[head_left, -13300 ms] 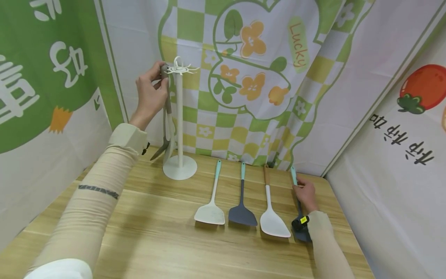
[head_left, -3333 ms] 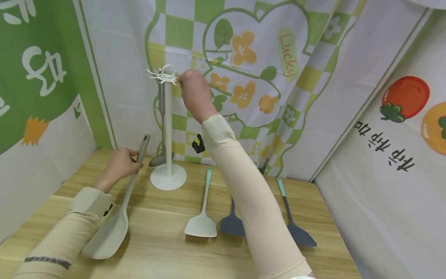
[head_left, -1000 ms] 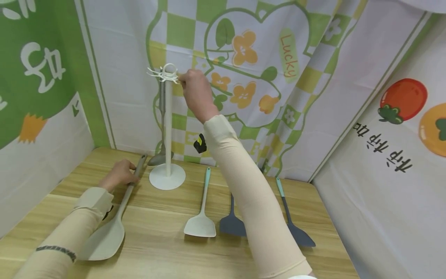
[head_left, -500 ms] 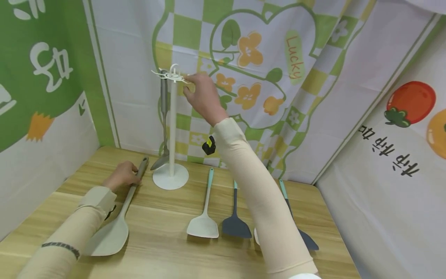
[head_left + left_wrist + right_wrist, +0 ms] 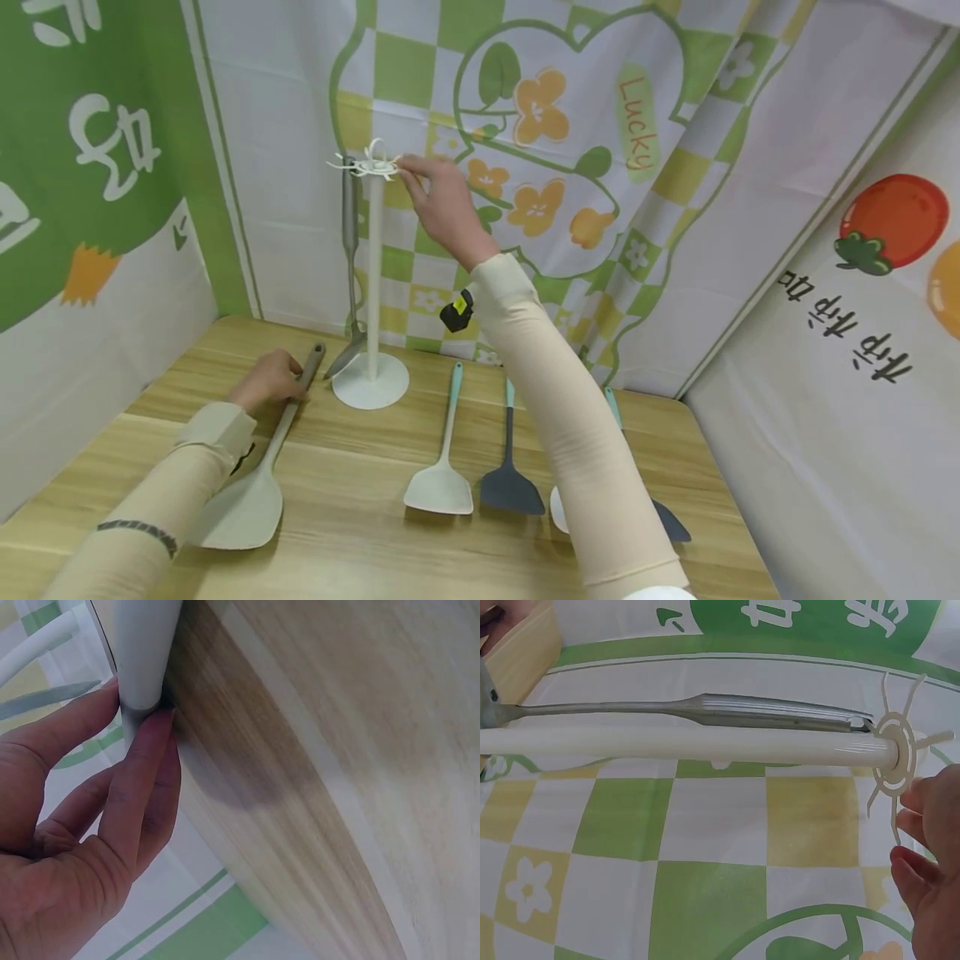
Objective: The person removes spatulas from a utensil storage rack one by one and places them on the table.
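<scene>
My left hand (image 5: 266, 382) pinches the grey handle of a beige spatula (image 5: 251, 508) that lies on the table at left; the left wrist view shows thumb and fingertips (image 5: 146, 742) around that handle. At the top of a white utensil stand (image 5: 374, 283), my right hand (image 5: 450, 208) pinches one hook of the hook ring (image 5: 894, 761). A grey metal utensil (image 5: 742, 710), probably a slotted turner, hangs from another hook beside the pole, its head down by the round base (image 5: 371, 396).
Right of the stand, a pale spatula (image 5: 440, 487) and a dark one (image 5: 512, 487) with mint handles lie in a row. My right arm partly covers a white spatula (image 5: 557, 510) and another dark one (image 5: 671, 522). A curtain (image 5: 408, 71) hangs behind.
Since the earliest frame, the beige spatula has come off the stand onto the table, and my right hand has moved from the rightmost spatula to the hook ring. Lately the ring and hanging utensil have turned.
</scene>
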`<state>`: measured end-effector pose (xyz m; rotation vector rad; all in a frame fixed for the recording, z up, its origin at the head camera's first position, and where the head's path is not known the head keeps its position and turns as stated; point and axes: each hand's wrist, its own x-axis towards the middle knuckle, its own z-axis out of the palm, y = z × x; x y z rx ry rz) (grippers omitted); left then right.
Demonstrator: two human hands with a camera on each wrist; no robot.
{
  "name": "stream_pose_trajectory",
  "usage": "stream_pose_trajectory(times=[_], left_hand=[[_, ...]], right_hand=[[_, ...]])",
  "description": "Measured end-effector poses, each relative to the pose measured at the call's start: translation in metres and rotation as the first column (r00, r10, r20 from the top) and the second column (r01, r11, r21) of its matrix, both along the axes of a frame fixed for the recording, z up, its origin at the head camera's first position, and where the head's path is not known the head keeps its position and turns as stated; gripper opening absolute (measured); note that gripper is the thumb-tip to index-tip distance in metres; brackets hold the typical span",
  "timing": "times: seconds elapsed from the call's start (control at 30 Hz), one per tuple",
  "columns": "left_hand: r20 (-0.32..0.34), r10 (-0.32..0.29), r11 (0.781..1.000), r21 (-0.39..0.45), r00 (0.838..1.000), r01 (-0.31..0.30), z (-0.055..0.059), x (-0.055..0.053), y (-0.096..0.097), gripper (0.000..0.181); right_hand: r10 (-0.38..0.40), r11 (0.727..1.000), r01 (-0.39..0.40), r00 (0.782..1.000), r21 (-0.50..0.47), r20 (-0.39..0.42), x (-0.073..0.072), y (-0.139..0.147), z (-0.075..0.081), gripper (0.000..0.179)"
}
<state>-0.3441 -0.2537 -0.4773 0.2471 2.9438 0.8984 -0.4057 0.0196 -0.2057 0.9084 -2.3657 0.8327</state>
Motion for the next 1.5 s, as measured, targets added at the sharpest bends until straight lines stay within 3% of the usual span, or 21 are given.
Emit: stream_pose_trajectory(times=[0.17, 0.4, 0.67, 0.8, 0.97, 1.13, 1.37, 1.5], left_hand=[[0.023, 0.003, 1.0, 0.005, 1.0, -0.003, 0.0, 0.0, 0.0, 0.053], [0.018, 0.005, 1.0, 0.014, 1.0, -0.005, 0.0, 0.002, -0.002, 0.05], [0.056, 0.01, 0.999, 0.041, 0.998, -0.012, 0.003, 0.004, -0.005, 0.061], [0.043, 0.003, 0.998, 0.061, 0.999, -0.006, 0.008, 0.005, -0.008, 0.059], [-0.092, -0.032, 0.995, 0.092, 0.995, 0.041, 0.027, 0.003, -0.009, 0.048], [-0.221, -0.042, 0.981, 0.177, 0.974, 0.083, 0.047, 0.002, -0.001, 0.043], [-0.344, 0.044, 0.948, 0.31, 0.938, 0.069, 0.072, 0.004, 0.014, 0.04], [-0.409, 0.111, 0.91, 0.407, 0.906, 0.072, 0.088, 0.004, 0.022, 0.04]], right_hand=[[-0.018, 1.0, 0.016, 0.994, -0.012, -0.11, 0.0, -0.001, -0.001, 0.027], [0.053, 0.999, -0.053, 0.972, 0.007, -0.23, 0.0, -0.003, -0.002, 0.023], [0.064, 0.997, -0.071, 0.972, -0.021, -0.224, -0.001, -0.003, -0.004, 0.025], [0.063, 0.997, -0.072, 0.98, -0.041, -0.188, -0.002, -0.003, -0.006, 0.025], [0.052, 0.994, -0.067, 0.983, -0.081, -0.174, -0.003, -0.005, -0.007, 0.026], [0.048, 0.989, -0.07, 0.985, -0.131, -0.165, -0.003, -0.006, -0.009, 0.027], [0.039, 0.988, -0.064, 0.983, -0.138, -0.178, -0.001, -0.007, -0.011, 0.026], [0.031, 0.991, -0.054, 0.982, -0.124, -0.184, 0.0, -0.008, -0.01, 0.025]])
